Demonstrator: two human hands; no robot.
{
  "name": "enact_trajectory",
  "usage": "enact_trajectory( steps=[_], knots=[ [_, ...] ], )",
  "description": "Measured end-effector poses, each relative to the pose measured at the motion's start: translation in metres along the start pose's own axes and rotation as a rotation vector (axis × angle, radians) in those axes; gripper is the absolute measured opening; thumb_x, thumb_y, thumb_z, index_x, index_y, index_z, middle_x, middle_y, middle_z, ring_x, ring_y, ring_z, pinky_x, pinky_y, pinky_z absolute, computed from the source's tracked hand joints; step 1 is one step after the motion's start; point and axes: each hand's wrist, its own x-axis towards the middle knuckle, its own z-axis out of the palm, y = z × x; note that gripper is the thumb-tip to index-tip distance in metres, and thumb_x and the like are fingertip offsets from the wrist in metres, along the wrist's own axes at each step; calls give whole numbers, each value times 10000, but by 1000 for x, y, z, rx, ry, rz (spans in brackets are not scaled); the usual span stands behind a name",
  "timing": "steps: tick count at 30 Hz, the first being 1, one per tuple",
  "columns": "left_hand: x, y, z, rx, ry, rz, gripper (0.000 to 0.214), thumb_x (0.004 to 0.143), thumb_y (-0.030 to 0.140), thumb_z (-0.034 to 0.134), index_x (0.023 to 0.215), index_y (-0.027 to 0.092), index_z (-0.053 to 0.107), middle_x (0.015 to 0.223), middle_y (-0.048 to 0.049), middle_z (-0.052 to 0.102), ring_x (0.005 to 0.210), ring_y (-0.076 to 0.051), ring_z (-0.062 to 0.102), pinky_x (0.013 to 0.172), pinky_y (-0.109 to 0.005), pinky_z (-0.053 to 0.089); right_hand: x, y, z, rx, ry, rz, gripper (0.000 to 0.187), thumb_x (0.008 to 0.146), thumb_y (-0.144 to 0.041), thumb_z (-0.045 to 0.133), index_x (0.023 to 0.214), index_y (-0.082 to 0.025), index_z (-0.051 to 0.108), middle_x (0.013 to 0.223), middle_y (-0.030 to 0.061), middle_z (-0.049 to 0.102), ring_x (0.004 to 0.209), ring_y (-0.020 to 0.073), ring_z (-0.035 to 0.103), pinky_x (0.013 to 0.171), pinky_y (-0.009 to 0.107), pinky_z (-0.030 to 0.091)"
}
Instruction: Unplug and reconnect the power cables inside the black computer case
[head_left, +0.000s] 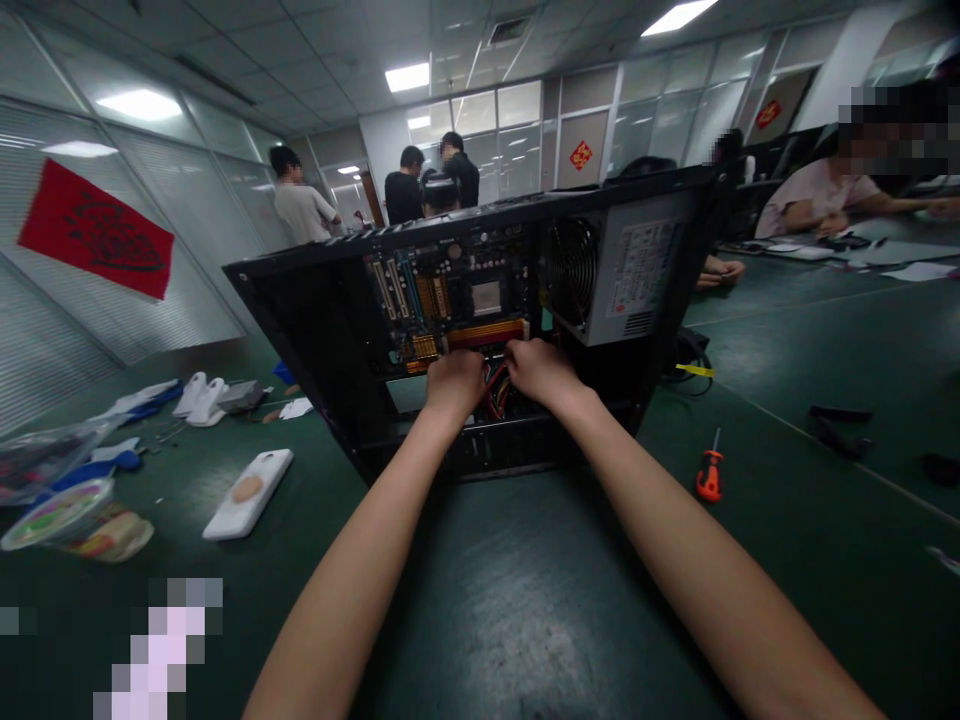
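An open black computer case (292, 330) stands on the table in front of me. In it are a motherboard (469, 265) and a grey power supply (637, 270) with a round fan. Both my hands reach inside, close together by the board's lower edge, just below the red and yellow memory slots (487, 333). My left hand (456, 383) is closed, its fingertips mostly hidden. Closed as well, my right hand (541, 370) pinches near a bundle of coloured cables (497, 390) between the hands. What the fingers hold is not clear.
An orange screwdriver (709, 475) lies right of the case. On the left are a white phone (249, 495), a plastic cup (112, 525) and white gloves (201, 400). A black cable (694, 352) lies behind right. Several people sit or stand farther off.
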Motion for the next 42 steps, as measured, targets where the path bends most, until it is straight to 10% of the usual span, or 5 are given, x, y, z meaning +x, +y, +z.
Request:
enact_trajectory(
  steps=[42],
  knots=[
    [-2, -2, -3, -81, -19, -58, 350, 978, 310, 441, 1131, 257, 751, 1037, -129, 745, 989, -297, 697, 850, -404, 528, -2, -4, -7, -69, 41, -118, 282, 912, -101, 480, 1079, -175, 694, 1124, 132, 721, 1047, 274, 681, 802, 307, 493]
  ],
)
